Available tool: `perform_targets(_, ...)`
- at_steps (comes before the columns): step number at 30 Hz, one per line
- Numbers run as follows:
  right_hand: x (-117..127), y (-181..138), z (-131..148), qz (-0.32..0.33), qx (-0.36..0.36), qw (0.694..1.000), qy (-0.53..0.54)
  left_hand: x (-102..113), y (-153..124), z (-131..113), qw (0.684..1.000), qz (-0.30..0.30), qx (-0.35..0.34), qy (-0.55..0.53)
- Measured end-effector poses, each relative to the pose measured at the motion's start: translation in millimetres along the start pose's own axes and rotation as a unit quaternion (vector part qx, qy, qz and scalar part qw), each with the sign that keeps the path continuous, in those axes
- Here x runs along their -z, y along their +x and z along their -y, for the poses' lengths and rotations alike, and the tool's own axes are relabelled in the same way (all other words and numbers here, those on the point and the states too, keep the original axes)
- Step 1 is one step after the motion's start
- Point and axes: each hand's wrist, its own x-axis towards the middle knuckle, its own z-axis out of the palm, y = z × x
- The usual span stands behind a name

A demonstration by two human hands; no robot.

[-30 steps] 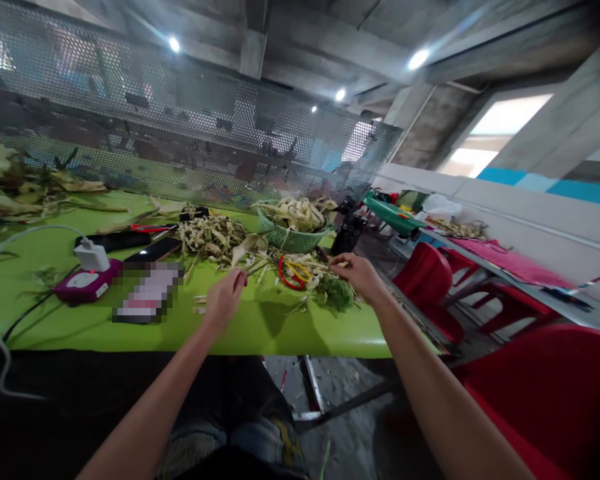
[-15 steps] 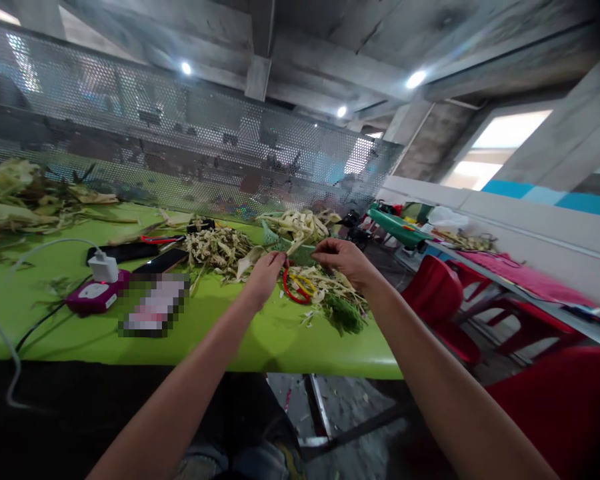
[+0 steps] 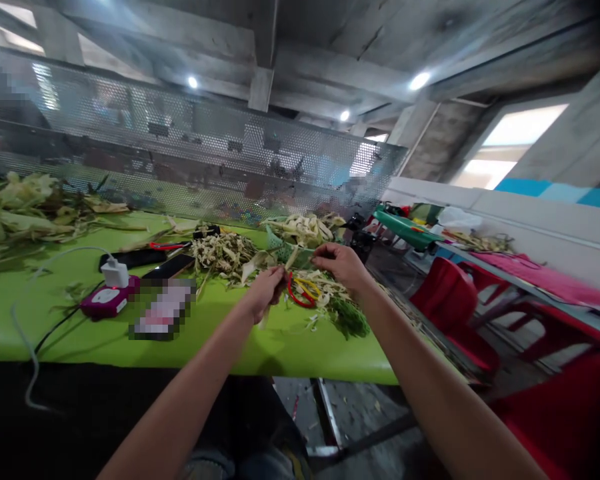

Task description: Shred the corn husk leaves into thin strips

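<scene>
My left hand (image 3: 270, 290) is closed on a pale strip of plant husk (image 3: 293, 257); one end sticks up past the fingertips and the other hangs below the palm. To its right, my right hand (image 3: 341, 265) is held up with thumb and fingers pinched together; whatever is between them is too small to make out. Behind both hands stands a green mesh basket (image 3: 279, 251) heaped with pale husk strips (image 3: 307, 229). Under and between the hands lie red and yellow loops (image 3: 300, 293), perhaps scissor handles, among loose plant scraps and a green leafy clump (image 3: 349, 317).
On the green table (image 3: 200, 347) are a pile of dry stalks (image 3: 225, 255), a blurred-out phone (image 3: 164, 310), a dark phone (image 3: 167, 268) and a purple power block (image 3: 110, 297) with a white charger. Husks (image 3: 20, 207) lie far left. Red chairs (image 3: 447, 293) stand right.
The view has shifted slightly. My left hand has drawn a little down and toward me, and the strip's lower end now shows below it. My right hand stays pinched near the basket.
</scene>
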Motion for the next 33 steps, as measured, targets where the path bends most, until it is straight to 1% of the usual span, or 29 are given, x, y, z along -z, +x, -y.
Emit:
perform_targets(2,5.4,-0.3,-2.8,-0.004,-0.011,1.000,0.001,6.8,0.1,1.1,1.000,-0.029,0.004,-0.003)
perform_targets(4,9.9,-1.1,-5.2,0.000,-0.022,1.000,0.001,13.3,1.1,2.0,0.999,-0.047,0.002,-0.008)
perform_targets(6,12.0,-1.5,-6.7,0.007,-0.027,1.000,0.002,18.7,2.4,3.0,0.998,-0.063,0.001,0.009)
perform_targets(11,10.0,5.4,-12.0,-0.001,-0.039,0.999,0.011,31.0,7.8,4.1,0.993,-0.058,0.000,0.103)
perform_targets(14,11.0,15.9,-21.7,-0.002,-0.038,0.999,-0.002,40.1,14.3,1.7,0.991,-0.067,0.016,0.112)
perform_targets(16,13.7,24.1,-30.1,0.012,-0.026,0.999,-0.037,45.3,19.8,-0.9,0.992,-0.070,0.032,0.098)
perform_targets(18,16.3,31.8,-36.9,0.064,-0.011,0.992,-0.108,48.9,26.2,-3.3,0.993,-0.071,0.040,0.080)
perform_targets(20,15.2,37.2,-39.3,0.110,0.008,0.974,-0.196,50.3,33.4,-4.8,0.994,-0.074,0.045,0.068)
perform_targets(22,7.1,39.9,-36.8,0.103,0.016,0.967,-0.234,50.0,41.1,-5.1,0.993,-0.082,0.040,0.077)
perform_targets(23,0.1,40.4,-34.6,0.110,0.008,0.972,-0.209,49.4,45.0,-4.8,0.992,-0.088,0.034,0.087)
perform_targets(25,-18.3,41.1,-31.1,0.157,-0.035,0.982,-0.101,47.8,52.3,-3.7,0.989,-0.098,0.023,0.106)
perform_targets(27,-38.4,43.1,-32.4,0.190,-0.102,0.976,0.005,46.7,58.4,-2.3,0.988,-0.103,0.018,0.115)
perform_targets(29,-55.3,47.1,-39.6,0.206,-0.144,0.962,0.105,46.7,62.8,-1.0,0.989,-0.104,0.020,0.105)
perform_targets(31,-66.2,52.5,-50.8,0.220,-0.156,0.950,0.156,48.0,65.9,0.5,0.990,-0.106,0.020,0.096)
perform_targets(33,-71.0,57.8,-62.4,0.234,-0.144,0.948,0.159,50.0,68.2,2.2,0.990,-0.107,0.018,0.089)
